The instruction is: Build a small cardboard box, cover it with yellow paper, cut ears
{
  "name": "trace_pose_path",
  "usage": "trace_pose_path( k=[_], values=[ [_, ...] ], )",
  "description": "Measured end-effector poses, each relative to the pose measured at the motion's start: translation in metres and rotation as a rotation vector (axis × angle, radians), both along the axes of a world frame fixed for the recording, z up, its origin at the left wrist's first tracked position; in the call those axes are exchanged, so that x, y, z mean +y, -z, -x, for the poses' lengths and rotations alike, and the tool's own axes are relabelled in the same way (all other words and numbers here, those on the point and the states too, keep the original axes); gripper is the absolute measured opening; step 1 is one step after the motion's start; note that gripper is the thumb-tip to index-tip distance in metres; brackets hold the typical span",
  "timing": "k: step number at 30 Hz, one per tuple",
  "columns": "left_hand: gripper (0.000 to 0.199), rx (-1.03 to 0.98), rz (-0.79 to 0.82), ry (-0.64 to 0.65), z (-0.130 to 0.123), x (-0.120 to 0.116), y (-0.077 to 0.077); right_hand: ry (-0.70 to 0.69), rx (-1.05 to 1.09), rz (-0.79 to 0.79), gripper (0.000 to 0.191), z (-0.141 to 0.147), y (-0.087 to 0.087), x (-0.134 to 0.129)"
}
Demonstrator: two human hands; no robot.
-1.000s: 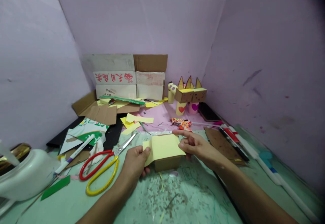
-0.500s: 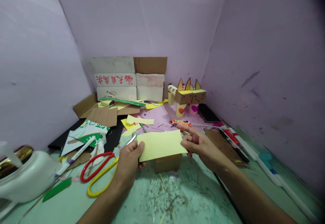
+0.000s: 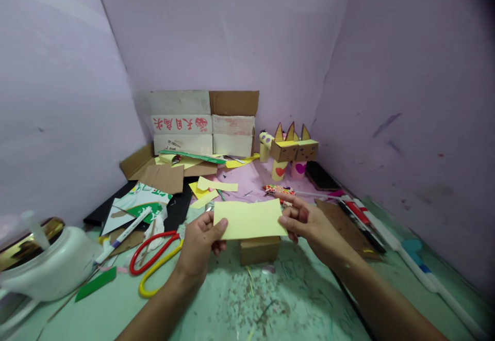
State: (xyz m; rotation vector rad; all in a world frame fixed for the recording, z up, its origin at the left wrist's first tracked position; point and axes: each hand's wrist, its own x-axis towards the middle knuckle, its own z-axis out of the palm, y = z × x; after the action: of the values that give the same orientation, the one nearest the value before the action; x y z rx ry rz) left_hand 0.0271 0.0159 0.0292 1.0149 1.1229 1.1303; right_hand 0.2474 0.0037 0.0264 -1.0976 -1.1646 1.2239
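A: What's the surface like?

B: A green worktop (image 3: pixel 214 315), speckled with dark marks in the middle, with a pink sheet (image 3: pixel 253 176) spread at its back. Pale purple walls (image 3: pixel 232 36) close it in at the back and sides, the right one scuffed.

A: And what's lying about?

B: A flattened carton (image 3: pixel 234 124) stands at the back with cardboard scraps (image 3: pixel 164 177) in front. To its right are figures with cardboard heads (image 3: pixel 285 151). Scissors (image 3: pixel 133 264) with red and yellow handles lie on the left, and a white pot (image 3: pixel 69 269) sits beyond them at the edge.

A: The yellow paper (image 3: pixel 249 220), where is it?

B: Raised above the worktop, over a small cardboard box (image 3: pixel 259 250); I can't tell whether the two touch.

A: How is it held?

B: The left hand (image 3: pixel 196 248) pinches its left end, thumb on top. The right hand (image 3: pixel 309 227) nips the right edge between thumb and curled fingers, index finger stretched out. Both forearms (image 3: pixel 154 305) angle inward from the near side.
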Motion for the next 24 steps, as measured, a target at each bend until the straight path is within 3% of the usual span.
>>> trace_pose_path(
  k=[3, 6, 12, 14, 17, 20, 24],
  values=[
    [0.036, -0.062, -0.035, 0.061, 0.000, -0.004, -0.004, 0.113, 0.103, -0.046, 0.065, 0.005, -0.001, -0.001],
    [0.032, -0.047, -0.077, 0.055, -0.004, -0.008, -0.005, 0.132, 0.180, -0.062, 0.066, 0.015, -0.001, -0.007],
    [0.028, -0.127, -0.074, -0.108, -0.002, -0.012, -0.017, -0.115, 0.070, -0.071, 0.065, 0.028, -0.002, -0.030],
    [0.025, -0.164, -0.012, 0.000, 0.008, -0.013, -0.026, -0.096, 0.029, -0.181, 0.056, 0.024, -0.002, -0.032],
    [0.019, -0.014, 0.168, 0.375, 0.020, -0.017, -0.038, -0.072, 0.037, -0.257, 0.050, 0.018, -0.003, -0.031],
    [0.013, 0.234, 0.190, 0.615, 0.019, -0.024, -0.043, -0.199, -0.046, -0.181, 0.051, 0.024, -0.009, -0.035],
    [0.010, 0.370, 0.145, 0.762, 0.009, -0.028, -0.038, -0.259, -0.233, -0.035, 0.024, 0.039, -0.015, -0.042]
  ],
)
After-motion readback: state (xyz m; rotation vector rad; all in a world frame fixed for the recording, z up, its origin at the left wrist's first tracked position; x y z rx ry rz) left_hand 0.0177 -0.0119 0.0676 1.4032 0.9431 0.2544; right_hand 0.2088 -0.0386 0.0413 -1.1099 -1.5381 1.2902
